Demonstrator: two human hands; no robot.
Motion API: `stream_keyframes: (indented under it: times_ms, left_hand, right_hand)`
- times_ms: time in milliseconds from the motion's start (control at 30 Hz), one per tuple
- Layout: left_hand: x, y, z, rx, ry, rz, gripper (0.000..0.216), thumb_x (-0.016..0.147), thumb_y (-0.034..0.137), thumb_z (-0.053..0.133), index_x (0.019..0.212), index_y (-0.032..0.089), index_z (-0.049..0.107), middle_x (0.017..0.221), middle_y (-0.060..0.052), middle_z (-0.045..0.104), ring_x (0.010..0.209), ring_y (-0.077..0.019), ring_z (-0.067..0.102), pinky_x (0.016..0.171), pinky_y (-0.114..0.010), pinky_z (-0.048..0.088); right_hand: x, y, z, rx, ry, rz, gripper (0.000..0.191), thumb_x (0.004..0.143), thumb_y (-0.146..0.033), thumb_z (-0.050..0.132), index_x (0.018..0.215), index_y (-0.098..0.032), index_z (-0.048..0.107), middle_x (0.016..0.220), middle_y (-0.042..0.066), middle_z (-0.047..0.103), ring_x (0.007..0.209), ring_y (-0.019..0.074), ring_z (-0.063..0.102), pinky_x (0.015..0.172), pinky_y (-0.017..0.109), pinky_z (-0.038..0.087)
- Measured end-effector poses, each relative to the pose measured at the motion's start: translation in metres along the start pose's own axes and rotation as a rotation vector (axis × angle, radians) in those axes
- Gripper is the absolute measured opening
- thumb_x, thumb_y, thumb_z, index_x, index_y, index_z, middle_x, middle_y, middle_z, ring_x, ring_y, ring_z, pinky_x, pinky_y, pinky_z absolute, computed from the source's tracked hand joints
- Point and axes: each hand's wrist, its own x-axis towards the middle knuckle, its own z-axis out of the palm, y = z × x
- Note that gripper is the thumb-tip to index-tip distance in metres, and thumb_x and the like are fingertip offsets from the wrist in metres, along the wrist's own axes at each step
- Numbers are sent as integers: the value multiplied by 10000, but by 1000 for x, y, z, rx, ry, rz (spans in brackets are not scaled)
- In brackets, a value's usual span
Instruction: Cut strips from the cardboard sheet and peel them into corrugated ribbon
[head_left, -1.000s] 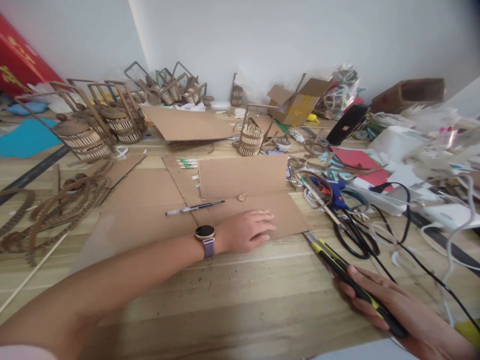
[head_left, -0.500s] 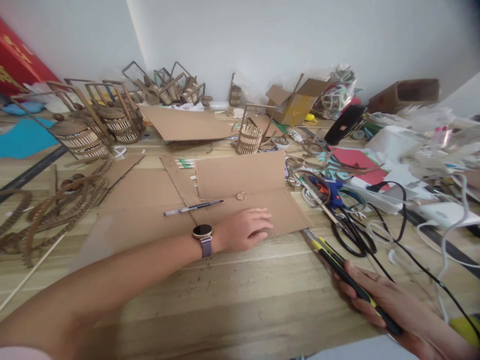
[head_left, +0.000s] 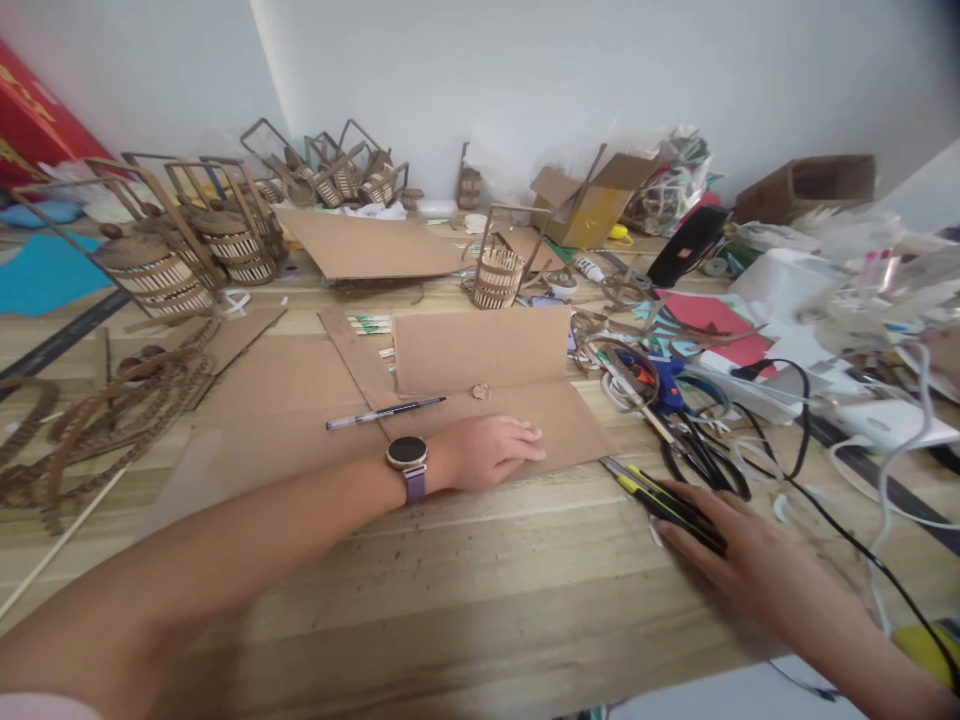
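Observation:
My left hand [head_left: 491, 450] lies flat, fingers stretched, on the near edge of a folded brown cardboard sheet [head_left: 480, 355] at the middle of the wooden table [head_left: 465, 590]. A watch [head_left: 407, 455] is on that wrist. My right hand [head_left: 739, 545] is at the lower right, fingers closed over the rear of a black and yellow utility knife [head_left: 656, 490] that lies low on the table, its tip near the cardboard's right corner. A pen [head_left: 386, 412] rests on the cardboard to the left.
Black scissors [head_left: 701, 460], a blue glue gun [head_left: 667, 385] and black cables [head_left: 810, 470] crowd the right side. Small cardboard baskets [head_left: 499, 275] and lantern frames [head_left: 161, 265] stand at the back. Cardboard strips [head_left: 97, 410] lie left. An open box [head_left: 589, 205] sits behind.
My right hand slid forward and left along the knife, now covering its rear with less handle showing. The left hand stayed on the cardboard.

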Motion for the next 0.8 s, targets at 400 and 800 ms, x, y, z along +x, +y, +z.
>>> stream_keyframes:
  times_ms: [400, 800]
  left_hand:
    - [-3, -4, 0, 26, -58, 5, 414, 966, 90, 409, 1321, 176, 604, 1471, -98, 503, 1457, -327, 304, 1175, -514, 290]
    - [0, -1, -2, 37, -95, -35, 450, 956, 70, 402, 1350, 201, 576, 1495, -79, 474, 1468, -310, 284, 1175, -520, 280]
  right_hand:
    - [-3, 9, 21, -162, 186, -180, 549, 899, -556, 404, 1196, -184, 677, 990, 138, 631, 939, 306, 614, 870, 467, 503]
    - [-11, -4, 27, -81, 186, -178, 529, 881, -562, 455, 1171, -183, 683, 1034, 137, 647, 967, 303, 642, 883, 460, 527]
